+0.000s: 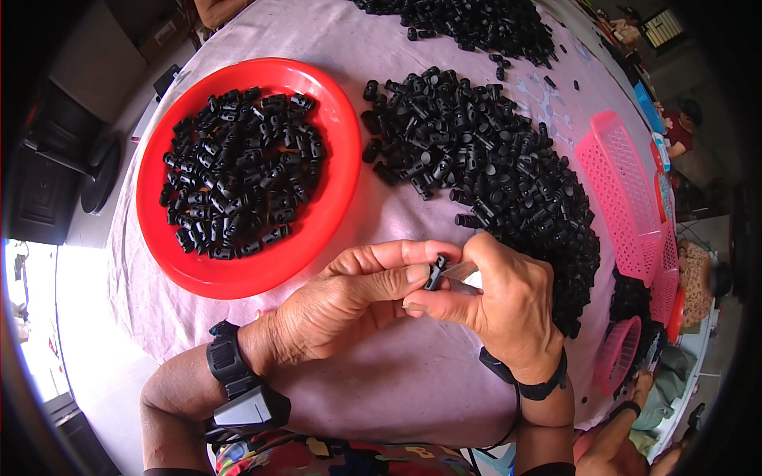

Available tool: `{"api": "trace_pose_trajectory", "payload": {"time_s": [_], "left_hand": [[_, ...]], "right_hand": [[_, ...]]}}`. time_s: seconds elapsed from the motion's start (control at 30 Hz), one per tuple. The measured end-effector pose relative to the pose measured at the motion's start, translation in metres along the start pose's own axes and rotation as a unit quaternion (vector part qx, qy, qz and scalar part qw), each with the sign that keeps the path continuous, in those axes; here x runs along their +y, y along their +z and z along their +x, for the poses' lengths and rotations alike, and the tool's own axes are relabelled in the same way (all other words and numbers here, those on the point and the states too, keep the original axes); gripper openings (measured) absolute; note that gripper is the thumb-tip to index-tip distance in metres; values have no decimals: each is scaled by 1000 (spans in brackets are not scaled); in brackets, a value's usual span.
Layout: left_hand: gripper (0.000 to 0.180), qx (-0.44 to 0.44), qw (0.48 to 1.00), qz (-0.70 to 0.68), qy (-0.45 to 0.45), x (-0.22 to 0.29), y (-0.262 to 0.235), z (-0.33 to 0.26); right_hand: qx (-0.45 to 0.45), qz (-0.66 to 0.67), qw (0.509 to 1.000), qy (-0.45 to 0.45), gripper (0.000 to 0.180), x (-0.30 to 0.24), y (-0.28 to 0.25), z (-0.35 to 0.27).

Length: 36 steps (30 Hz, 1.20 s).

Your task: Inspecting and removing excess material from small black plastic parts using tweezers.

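My left hand (349, 297) pinches a small black plastic part (435, 272) between thumb and fingers, low over the table's front. My right hand (508, 305) meets it from the right and grips a small metal blade (460, 270) whose tip touches the part. A red round tray (325, 230) to the upper left holds many of the same black parts (242, 170). A large loose heap of black parts (492, 174) lies on the cloth just beyond my right hand.
A pale pink cloth (397, 381) covers the table. Another heap of black parts (476, 24) lies at the far edge. Pink plastic baskets (627, 198) stand at the right, one smaller basket (619, 353) lower down. Another person's arm (615, 432) shows at the bottom right.
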<state>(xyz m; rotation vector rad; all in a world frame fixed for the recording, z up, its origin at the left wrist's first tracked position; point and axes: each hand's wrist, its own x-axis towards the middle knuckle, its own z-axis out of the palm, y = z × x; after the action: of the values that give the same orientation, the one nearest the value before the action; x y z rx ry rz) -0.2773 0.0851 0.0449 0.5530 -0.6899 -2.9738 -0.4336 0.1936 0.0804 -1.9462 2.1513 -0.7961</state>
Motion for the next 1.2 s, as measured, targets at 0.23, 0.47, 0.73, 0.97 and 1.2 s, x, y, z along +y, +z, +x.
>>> {"api": "trace_pose_trajectory", "payload": {"time_s": [0.23, 0.47, 0.73, 0.97, 1.2], "left_hand": [[39, 0, 1000, -7, 3, -3, -4, 2], [40, 1, 1000, -3, -3, -1, -2, 0], [40, -4, 1000, -1, -1, 0, -1, 0], [40, -6, 1000, 4, 1, 0, -2, 0], [39, 1, 1000, 20, -3, 1, 0, -1]], "right_hand": [[-11, -13, 1000, 6, 49, 0, 0, 0], [-7, -27, 1000, -9, 50, 0, 0, 0], [-1, -25, 1000, -10, 51, 0, 1, 0], [-7, -28, 1000, -7, 51, 2, 1, -1], [-5, -22, 1000, -2, 52, 1, 0, 0]]}}
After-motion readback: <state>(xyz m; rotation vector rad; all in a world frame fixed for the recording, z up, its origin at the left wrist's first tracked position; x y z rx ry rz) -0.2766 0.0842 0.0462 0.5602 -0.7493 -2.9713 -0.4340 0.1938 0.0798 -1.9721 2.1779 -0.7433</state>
